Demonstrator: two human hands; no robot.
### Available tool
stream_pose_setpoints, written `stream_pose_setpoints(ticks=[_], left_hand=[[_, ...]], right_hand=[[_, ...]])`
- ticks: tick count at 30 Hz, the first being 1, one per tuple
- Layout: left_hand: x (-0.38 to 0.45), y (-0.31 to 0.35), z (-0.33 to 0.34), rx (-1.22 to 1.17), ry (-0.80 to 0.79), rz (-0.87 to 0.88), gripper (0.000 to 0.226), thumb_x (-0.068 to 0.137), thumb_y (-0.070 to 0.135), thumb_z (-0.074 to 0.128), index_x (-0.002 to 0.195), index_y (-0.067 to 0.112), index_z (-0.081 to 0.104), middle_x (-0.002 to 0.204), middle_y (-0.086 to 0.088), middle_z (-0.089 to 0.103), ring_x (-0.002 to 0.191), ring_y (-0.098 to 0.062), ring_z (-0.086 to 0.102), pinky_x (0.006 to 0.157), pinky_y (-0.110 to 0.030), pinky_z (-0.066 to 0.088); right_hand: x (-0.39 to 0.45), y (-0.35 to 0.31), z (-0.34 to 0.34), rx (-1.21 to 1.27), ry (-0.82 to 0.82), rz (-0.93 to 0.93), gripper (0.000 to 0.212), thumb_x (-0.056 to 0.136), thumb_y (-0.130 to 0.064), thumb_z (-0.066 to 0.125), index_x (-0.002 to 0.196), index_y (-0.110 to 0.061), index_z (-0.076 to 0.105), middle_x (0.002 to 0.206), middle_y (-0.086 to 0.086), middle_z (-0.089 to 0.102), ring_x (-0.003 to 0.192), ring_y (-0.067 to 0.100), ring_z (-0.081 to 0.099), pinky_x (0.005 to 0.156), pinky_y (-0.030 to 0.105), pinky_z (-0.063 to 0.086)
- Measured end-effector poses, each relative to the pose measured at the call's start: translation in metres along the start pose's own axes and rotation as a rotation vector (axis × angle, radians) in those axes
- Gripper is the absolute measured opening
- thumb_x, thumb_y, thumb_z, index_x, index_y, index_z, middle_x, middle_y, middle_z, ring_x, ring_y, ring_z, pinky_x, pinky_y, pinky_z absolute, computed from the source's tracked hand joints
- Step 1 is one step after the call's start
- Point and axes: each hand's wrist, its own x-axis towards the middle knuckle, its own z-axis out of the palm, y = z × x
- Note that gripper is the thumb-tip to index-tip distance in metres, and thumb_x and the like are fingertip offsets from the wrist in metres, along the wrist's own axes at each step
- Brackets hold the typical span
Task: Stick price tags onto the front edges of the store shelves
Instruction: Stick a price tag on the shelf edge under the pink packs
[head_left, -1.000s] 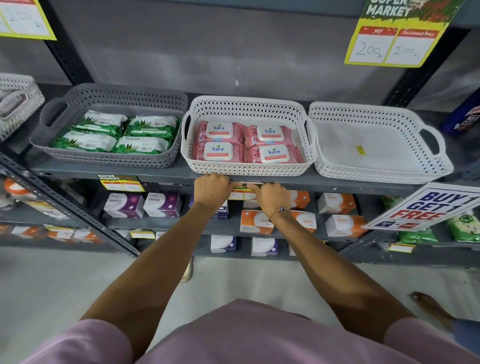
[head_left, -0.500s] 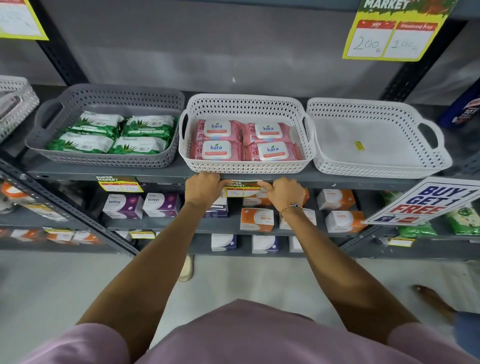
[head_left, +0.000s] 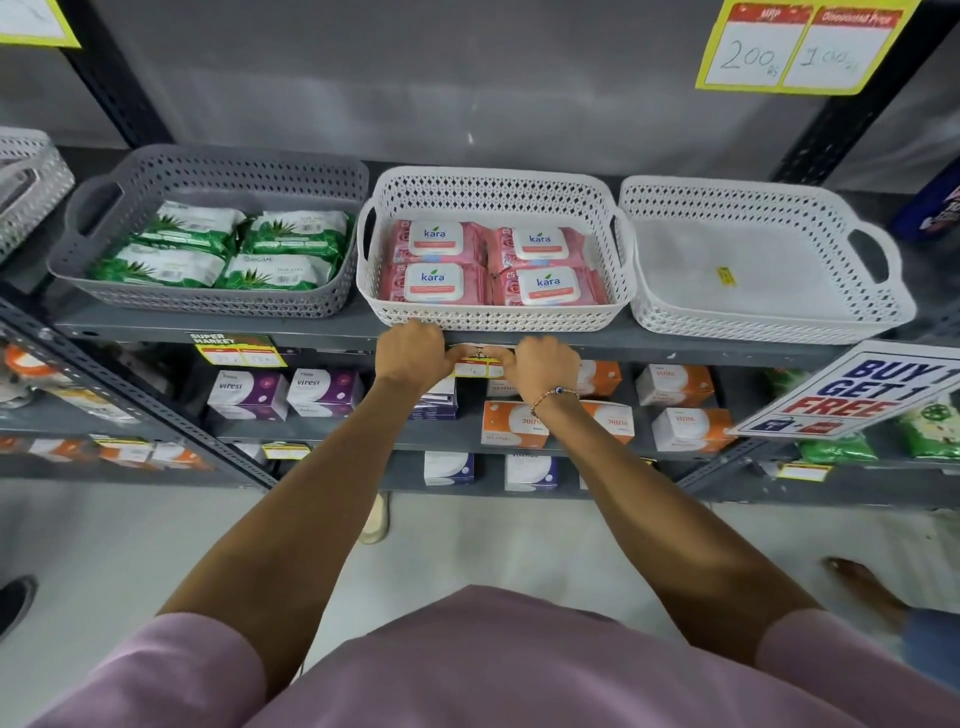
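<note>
Both hands' fingers (head_left: 470, 355) curled — pressing price tag (head_left: 478, 368) against shelf edge (head_left: 322, 340).

A small price tag (head_left: 479, 367) lies flat against the grey shelf's front edge (head_left: 701, 355), below the middle basket. It is mostly hidden. Another yellow tag (head_left: 240, 352) sits further left.

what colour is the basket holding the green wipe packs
Grey, with a perforated diamond pattern. The basket shows clearly in the head view, far left of the three.

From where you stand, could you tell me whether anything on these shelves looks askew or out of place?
The BUY 1 GET 1 FREE sign at the right hangs tilted, not level with the shelf edge. The right-hand white basket holds only a small yellow sticker.
</note>
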Motion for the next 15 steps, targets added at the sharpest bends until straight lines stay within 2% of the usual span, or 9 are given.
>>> stream_pose_setpoints(ticks=[6,10,13,15], left_hand=[[-0.001,-0.010,0.004,-0.088,0.037,0.060,0.065,0.086,0.063,0.042,0.064,0.005,0.060,0.068,-0.016,0.065,0.068,-0.035,0.062,0.059,-0.037,0.049],[-0.001,-0.014,0.007,-0.094,0.057,0.086,0.061,0.091,0.056,0.042,0.069,0.003,0.063,0.072,-0.018,0.067,0.071,-0.037,0.062,0.062,-0.039,0.050],[-0.005,-0.017,0.011,-0.120,0.071,0.081,0.056,0.093,0.050,0.043,0.067,0.004,0.061,0.071,-0.019,0.067,0.068,-0.038,0.062,0.060,-0.037,0.048],[-0.007,-0.020,0.013,-0.156,0.082,0.066,0.054,0.093,0.048,0.044,0.065,0.005,0.058,0.070,-0.019,0.066,0.067,-0.039,0.062,0.059,-0.037,0.047]], right_hand=[[-0.004,0.018,-0.004,0.083,0.023,0.123,0.064,0.078,-0.070,0.048,0.059,-0.009,0.054,0.074,0.016,0.067,0.071,0.033,0.063,0.052,0.028,0.033],[-0.003,0.022,-0.009,0.143,0.022,0.176,0.066,0.074,-0.071,0.052,0.062,-0.007,0.057,0.071,0.015,0.065,0.072,0.033,0.063,0.053,0.028,0.035],[-0.005,0.026,-0.010,0.218,0.016,0.207,0.063,0.074,-0.070,0.056,0.050,-0.011,0.049,0.059,0.008,0.058,0.066,0.031,0.062,0.051,0.025,0.032],[-0.007,0.029,-0.009,0.261,0.021,0.241,0.063,0.074,-0.069,0.056,0.047,-0.013,0.048,0.063,0.011,0.063,0.067,0.032,0.063,0.052,0.027,0.036]])
